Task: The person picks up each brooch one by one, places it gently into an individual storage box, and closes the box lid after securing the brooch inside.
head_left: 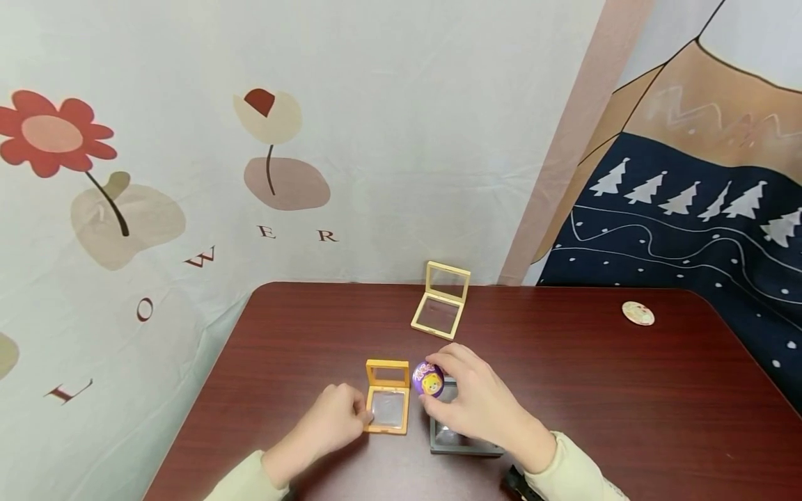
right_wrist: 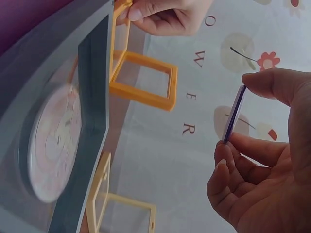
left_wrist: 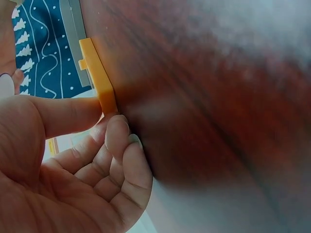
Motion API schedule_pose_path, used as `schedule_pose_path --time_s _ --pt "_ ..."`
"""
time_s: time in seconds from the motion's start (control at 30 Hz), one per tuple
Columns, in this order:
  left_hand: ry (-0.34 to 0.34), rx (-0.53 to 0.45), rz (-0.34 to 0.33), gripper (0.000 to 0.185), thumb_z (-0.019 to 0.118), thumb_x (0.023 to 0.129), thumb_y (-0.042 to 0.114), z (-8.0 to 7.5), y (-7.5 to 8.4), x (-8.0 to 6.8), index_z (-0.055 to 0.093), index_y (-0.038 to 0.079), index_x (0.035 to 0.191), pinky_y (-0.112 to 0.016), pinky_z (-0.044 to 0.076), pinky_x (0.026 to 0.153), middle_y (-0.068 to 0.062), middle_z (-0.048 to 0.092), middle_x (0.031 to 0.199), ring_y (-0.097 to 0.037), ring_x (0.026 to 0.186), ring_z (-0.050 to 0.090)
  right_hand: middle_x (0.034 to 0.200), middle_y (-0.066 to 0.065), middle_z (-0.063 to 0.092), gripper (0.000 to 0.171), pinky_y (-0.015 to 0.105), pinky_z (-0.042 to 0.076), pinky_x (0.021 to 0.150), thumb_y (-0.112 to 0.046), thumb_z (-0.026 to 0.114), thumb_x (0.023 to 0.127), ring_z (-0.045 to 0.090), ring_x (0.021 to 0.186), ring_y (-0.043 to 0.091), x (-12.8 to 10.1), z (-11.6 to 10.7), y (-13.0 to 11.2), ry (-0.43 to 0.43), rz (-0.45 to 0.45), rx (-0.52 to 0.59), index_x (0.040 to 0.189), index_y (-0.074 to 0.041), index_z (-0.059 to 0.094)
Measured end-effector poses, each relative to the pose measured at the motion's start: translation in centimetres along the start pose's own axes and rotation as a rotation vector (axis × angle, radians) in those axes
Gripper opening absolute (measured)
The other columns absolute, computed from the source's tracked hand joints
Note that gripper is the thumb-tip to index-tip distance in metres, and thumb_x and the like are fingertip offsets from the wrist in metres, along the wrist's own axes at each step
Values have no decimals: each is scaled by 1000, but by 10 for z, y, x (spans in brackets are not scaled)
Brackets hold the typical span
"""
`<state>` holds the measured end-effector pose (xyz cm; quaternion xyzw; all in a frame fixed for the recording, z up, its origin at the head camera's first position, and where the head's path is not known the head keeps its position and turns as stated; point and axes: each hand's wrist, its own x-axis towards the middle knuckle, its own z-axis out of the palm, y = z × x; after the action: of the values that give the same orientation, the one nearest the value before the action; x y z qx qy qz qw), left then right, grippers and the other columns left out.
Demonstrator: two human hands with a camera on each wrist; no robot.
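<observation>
My right hand [head_left: 479, 393] pinches a round purple badge [head_left: 429, 380] with a yellow bear face by its edge, between thumb and fingers. In the right wrist view the badge [right_wrist: 234, 114] appears edge-on as a thin disc. My left hand [head_left: 335, 417] grips the near left corner of an orange hinged display case [head_left: 407, 410], whose lid stands up and whose clear window shows. The left wrist view shows the thumb and fingertips on the orange frame [left_wrist: 99, 77]. Partly hidden beneath my right hand is a dark grey case [head_left: 460, 449]; a round pinkish disc [right_wrist: 54, 143] shows within its frame.
Farther back on the dark red table [head_left: 326, 327] stands a pale yellow case [head_left: 416, 321], its lid raised. A round cream disc [head_left: 638, 313] lies at the far right. Behind the table hangs a flower-printed cloth [head_left: 388, 139]. A small black object [head_left: 520, 483] shows by the right sleeve.
</observation>
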<state>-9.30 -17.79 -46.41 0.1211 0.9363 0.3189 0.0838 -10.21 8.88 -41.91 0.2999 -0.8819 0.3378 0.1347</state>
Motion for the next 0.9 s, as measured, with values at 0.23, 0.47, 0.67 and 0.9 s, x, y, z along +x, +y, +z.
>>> schedule_pose_path --time_s 0.23,0.47,0.67,0.9 --pt "-8 -7 2 37 78 85 7 2 1 -4 57 17 57 -26 37 50 11 50 53 -8 52 44 107 -7 64 41 25 54 82 -21 86 77 59 96 7 2 10 -7 -33 -10 10 113 -7 73" --pt "-26 -33 16 35 76 83 5 3 4 -6 58 18 56 -24 35 47 12 50 52 -6 49 42 105 -6 64 39 23 52 79 -21 84 77 57 96 8 4 20 -12 -76 -13 14 112 -5 74" --pt "-27 -28 22 35 76 83 5 2 6 -7 58 18 55 -25 36 48 13 49 50 -6 49 42 102 -5 63 38 19 50 77 -22 83 79 55 93 9 5 30 -19 -118 -38 -17 111 -3 74" --pt "-24 -32 8 36 75 83 5 1 7 -9 57 18 56 -25 36 48 12 46 50 -7 50 43 102 -1 64 38 18 48 74 -21 83 79 56 90 11 4 43 -24 -143 -85 -105 110 0 74"
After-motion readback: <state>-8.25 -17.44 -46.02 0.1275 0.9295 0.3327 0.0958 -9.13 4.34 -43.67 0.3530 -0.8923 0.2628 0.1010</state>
